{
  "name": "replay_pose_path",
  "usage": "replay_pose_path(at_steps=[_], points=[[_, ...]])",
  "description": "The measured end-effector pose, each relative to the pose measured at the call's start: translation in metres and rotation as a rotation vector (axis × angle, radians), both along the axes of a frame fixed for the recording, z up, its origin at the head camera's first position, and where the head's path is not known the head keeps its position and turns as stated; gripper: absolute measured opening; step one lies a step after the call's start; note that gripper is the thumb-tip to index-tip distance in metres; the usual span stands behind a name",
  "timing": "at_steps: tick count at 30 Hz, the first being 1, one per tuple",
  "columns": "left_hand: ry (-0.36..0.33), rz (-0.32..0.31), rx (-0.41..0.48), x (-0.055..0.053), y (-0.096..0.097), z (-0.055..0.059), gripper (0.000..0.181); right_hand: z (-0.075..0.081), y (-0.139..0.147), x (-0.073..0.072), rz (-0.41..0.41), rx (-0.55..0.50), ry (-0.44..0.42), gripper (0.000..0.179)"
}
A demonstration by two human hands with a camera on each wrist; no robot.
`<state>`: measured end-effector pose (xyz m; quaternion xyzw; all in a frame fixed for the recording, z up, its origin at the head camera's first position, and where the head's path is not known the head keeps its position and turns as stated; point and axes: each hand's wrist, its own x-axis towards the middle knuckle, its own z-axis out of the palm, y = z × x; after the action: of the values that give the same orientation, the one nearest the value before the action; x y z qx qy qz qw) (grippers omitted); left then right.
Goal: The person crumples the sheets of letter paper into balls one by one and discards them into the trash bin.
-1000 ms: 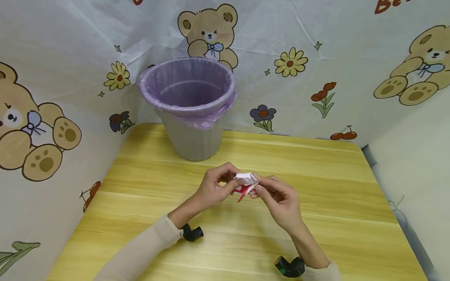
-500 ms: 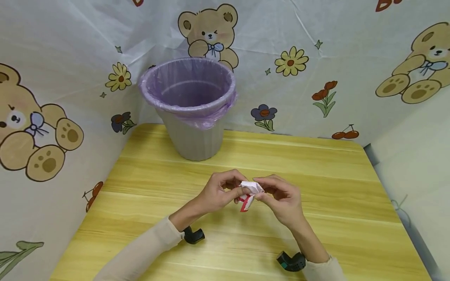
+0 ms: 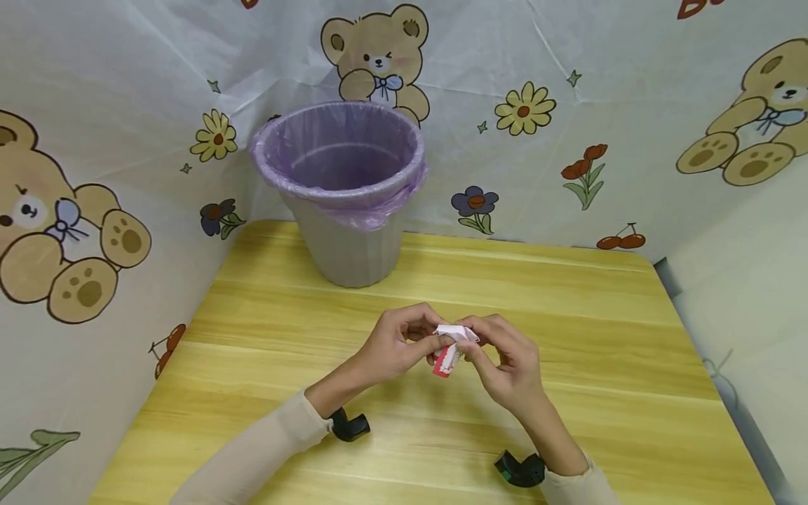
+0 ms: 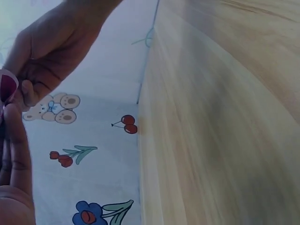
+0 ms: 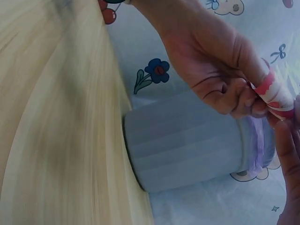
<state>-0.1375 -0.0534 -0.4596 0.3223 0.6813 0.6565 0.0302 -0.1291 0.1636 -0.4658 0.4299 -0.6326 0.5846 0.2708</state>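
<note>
A small folded piece of red-and-white paper (image 3: 445, 359), perhaps a wrapper, is held up over the table between both hands. My left hand (image 3: 399, 345) pinches its left side, thumb across the front. On the other side, my right hand (image 3: 505, 354) pinches the upper right corner between thumb and fingers. The right wrist view shows the paper's red scalloped band (image 5: 275, 96) close by, with the left hand's fingers curled behind it. Only a dark red bit of the paper (image 4: 8, 86) shows at the edge of the left wrist view.
A grey bin (image 3: 353, 245) with a purple bag liner (image 3: 372, 210) stands at the back left of the wood-grain table (image 3: 568, 315). A white sheet printed with bears and flowers (image 3: 480, 56) hangs behind. Black wrist devices (image 3: 350, 426) sit on both wrists.
Both hands have shifted slightly toward the person and the paper has moved a little right. Its red-banded lower flap has turned to hang downward. The right fingers have closed in on the upper corner.
</note>
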Motion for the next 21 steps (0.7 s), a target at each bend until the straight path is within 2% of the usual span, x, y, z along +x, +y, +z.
replay_pose_path(at_steps=[3,6,8,10,11,13,16,18,21], points=[[-0.032,-0.007,-0.016,0.0,0.0,0.005,0.007,0.001,-0.001,-0.001,0.011,-0.032,-0.008,0.024],[-0.063,-0.05,-0.01,0.0,0.0,0.007,0.014,0.003,-0.001,-0.001,0.002,-0.048,0.002,0.026],[-0.088,-0.081,0.001,0.0,0.0,0.007,0.021,0.005,0.0,-0.001,-0.052,-0.044,0.04,0.028],[-0.089,-0.086,0.0,0.0,0.0,0.007,0.024,0.007,0.001,-0.003,-0.126,-0.042,0.078,0.032],[-0.074,-0.083,-0.008,0.0,0.0,0.007,0.029,0.008,0.002,-0.003,-0.162,-0.044,0.088,0.033],[0.001,-0.054,-0.044,0.001,0.001,0.009,0.053,0.009,0.004,-0.004,-0.218,-0.047,0.077,0.033],[0.153,0.014,-0.107,0.001,0.004,0.009,0.088,0.007,0.007,-0.003,-0.228,-0.066,-0.003,0.026],[0.226,0.047,-0.123,0.002,0.007,0.008,0.092,0.006,0.008,-0.002,-0.216,-0.082,-0.057,0.022],[0.262,0.083,-0.103,0.001,0.01,0.007,0.086,0.006,0.008,0.0,-0.186,-0.113,-0.121,0.021]])
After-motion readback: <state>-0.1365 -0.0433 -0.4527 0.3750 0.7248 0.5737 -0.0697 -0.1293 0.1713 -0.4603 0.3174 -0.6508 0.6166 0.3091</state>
